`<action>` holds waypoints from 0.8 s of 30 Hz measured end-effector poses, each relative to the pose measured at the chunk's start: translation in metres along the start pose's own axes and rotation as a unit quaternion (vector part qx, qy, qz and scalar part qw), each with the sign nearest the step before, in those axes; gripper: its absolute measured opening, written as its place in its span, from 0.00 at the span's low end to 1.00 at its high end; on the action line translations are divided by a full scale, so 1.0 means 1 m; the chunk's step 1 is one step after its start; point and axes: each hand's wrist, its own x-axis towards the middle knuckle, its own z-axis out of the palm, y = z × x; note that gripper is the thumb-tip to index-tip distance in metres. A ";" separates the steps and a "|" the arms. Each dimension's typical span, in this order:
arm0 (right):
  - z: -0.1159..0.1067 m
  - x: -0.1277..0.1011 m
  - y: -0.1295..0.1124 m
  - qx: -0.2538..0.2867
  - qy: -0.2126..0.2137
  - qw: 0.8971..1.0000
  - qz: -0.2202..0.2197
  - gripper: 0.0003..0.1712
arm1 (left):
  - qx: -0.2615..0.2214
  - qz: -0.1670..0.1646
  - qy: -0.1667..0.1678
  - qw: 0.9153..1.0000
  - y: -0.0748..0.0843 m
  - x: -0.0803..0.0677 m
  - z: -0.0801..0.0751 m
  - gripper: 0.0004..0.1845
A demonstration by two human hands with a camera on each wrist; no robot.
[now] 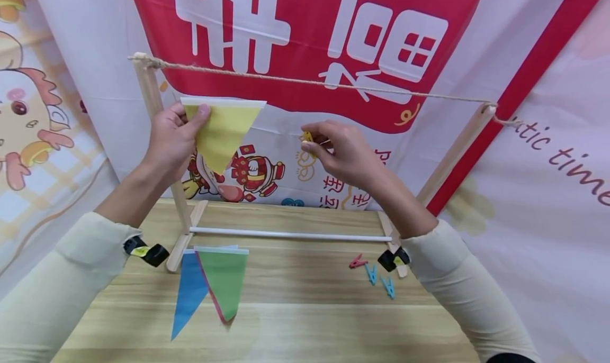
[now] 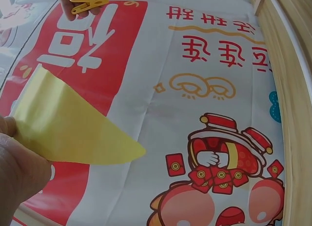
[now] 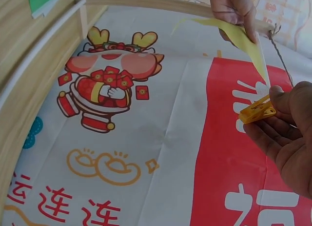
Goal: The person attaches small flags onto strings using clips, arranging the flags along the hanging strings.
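The left hand pinches a yellow flag by its top corner, just under the string; the right hand pinches a yellow clothespin beside it.

Both arms wear long, pale cream sleeves ending just short of the wrists. A black camera unit with a yellow label is strapped under the left cuff; a matching black unit sits under the right cuff.

Blue flag, green flag and three pegs lie on the table.
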 end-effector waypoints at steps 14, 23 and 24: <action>-0.005 0.013 -0.015 0.002 0.030 0.999 -0.024 0.27 | -0.026 -0.014 0.003 1.000 0.012 0.011 0.011 0.29; -0.005 0.026 -0.027 0.006 0.032 0.999 -0.039 0.27 | 0.009 -0.007 0.012 1.000 0.020 0.015 0.009 0.27; -0.005 0.028 -0.029 0.006 0.032 0.999 -0.041 0.27 | 0.012 -0.007 0.013 1.000 0.022 0.015 0.008 0.26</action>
